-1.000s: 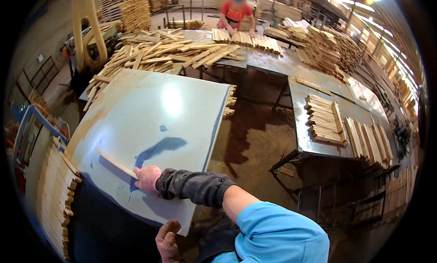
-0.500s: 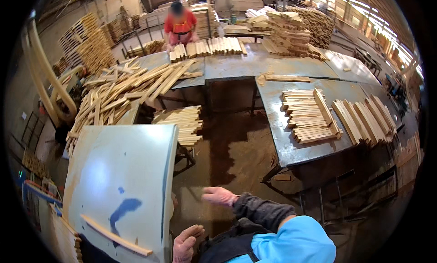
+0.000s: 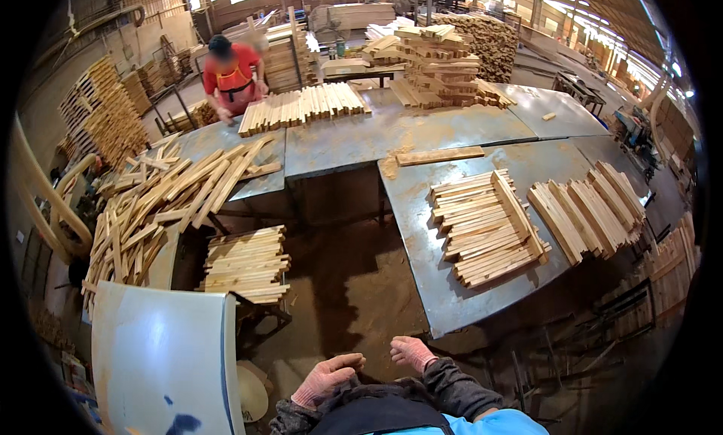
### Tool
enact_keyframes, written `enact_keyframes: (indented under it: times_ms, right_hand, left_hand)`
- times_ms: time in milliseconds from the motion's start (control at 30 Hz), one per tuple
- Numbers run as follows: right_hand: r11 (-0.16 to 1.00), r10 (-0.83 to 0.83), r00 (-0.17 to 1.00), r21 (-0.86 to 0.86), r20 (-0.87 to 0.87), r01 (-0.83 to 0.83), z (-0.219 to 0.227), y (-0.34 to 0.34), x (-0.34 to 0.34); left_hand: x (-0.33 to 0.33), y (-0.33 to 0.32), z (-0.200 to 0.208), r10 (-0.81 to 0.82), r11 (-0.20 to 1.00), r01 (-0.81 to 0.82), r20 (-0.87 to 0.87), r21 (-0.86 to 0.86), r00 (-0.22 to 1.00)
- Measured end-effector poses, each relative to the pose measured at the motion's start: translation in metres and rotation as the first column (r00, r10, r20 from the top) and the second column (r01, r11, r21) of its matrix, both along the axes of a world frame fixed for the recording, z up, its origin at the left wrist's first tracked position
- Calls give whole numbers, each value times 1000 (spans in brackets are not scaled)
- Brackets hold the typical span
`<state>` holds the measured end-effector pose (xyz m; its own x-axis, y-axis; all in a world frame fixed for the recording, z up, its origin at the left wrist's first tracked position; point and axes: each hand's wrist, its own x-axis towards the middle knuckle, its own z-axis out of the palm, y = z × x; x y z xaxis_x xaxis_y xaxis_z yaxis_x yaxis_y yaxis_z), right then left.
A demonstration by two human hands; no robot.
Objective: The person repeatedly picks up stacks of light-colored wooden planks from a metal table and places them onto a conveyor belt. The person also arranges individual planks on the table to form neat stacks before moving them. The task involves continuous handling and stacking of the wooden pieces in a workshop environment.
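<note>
"On the right-hand tabletop, where are the wood sticks?"

"They lie side by side in a flat row, with one cross stick resting on top near the right end. Another pile of sticks sits off to the left."

"Is a stick being held?"

"It doesn't look so. The pink-gloved left hand and right hand are near the bottom, close but not touching. Their fingers are loose and a bit bent, and no stick shows in either."

"How would a stick feel?"

"Light and stiff, most likely. It should hardly bend. The wood looks dry, so it's probably not slippery, but splinters could poke. A drop likely won't break it."

"Where is a good place to grab it?"

"Around the middle, so it doesn't tip. The uneven ends on the left side of the row might be easy to pinch, too."

"Any tubs?"

"Beside the pale blue board is a white round thing, partly hidden. It could be a tub, but nobody can tell what's inside. The row of sticks sits right on the tabletop, not in a box."
</note>
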<state>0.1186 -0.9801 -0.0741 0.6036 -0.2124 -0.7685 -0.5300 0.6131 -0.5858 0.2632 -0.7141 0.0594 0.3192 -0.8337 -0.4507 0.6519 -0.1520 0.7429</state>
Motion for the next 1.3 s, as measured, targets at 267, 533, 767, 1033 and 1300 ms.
enact_keyframes:
  times_ms: [267, 533, 767, 1033, 1300]
  right_hand:
    - [965, -161, 986, 200, -48, 168, -32, -88, 131]
    - [987, -15, 1000, -157, 14, 17, -10, -232, 323]
    - [984, -33, 999, -173, 26, 37, -14, -315, 479]
    - [426, 293, 939, -855, -180, -297, -73, -474, 675]
    - [530, 126, 927, -766, -352, -363, -52, -697, 922]
  left_hand:
    - [167, -127, -66, -111, 994, 111, -84, -1, 990]
    - [403, -264, -59, -185, 982, 162, 321, 95, 929]
    - [532, -327, -35, -50, 997, 28, 360, 65, 931]
    - [641, -406, -74, 170, 977, -186, 142, 107, 975]
    - [817, -574, -111, 269, 896, -300, 137, 328, 953]
